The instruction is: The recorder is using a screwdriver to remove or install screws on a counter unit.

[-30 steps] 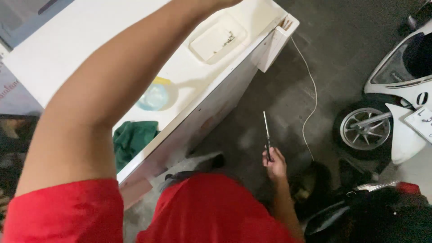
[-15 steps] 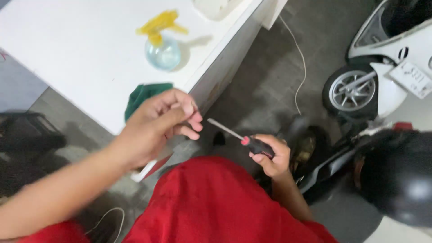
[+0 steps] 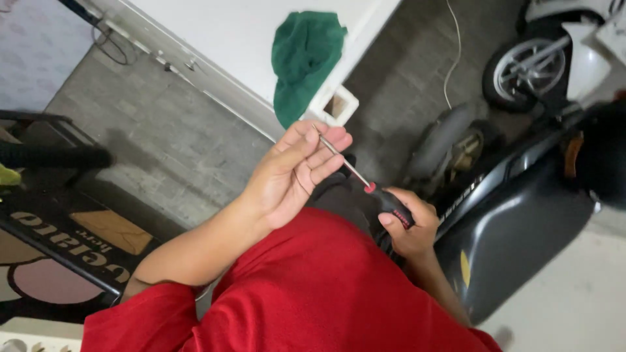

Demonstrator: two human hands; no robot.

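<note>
1. A dark scooter (image 3: pixel 521 215) stands just beyond the right hand's fingers.
2. The white table (image 3: pixel 241 32) lies above the left hand's fingers, a green cloth (image 3: pixel 306 58) draped over its edge.
3. The left hand (image 3: pixel 293 173) has its fingers (image 3: pixel 326 153) curled loosely, pinching the shaft near its tip.
4. The right hand (image 3: pixel 407 228) closes its fingers around the handle.
5. The screwdriver (image 3: pixel 368 186) spans between both hands, over the red-clothed lap.
</note>
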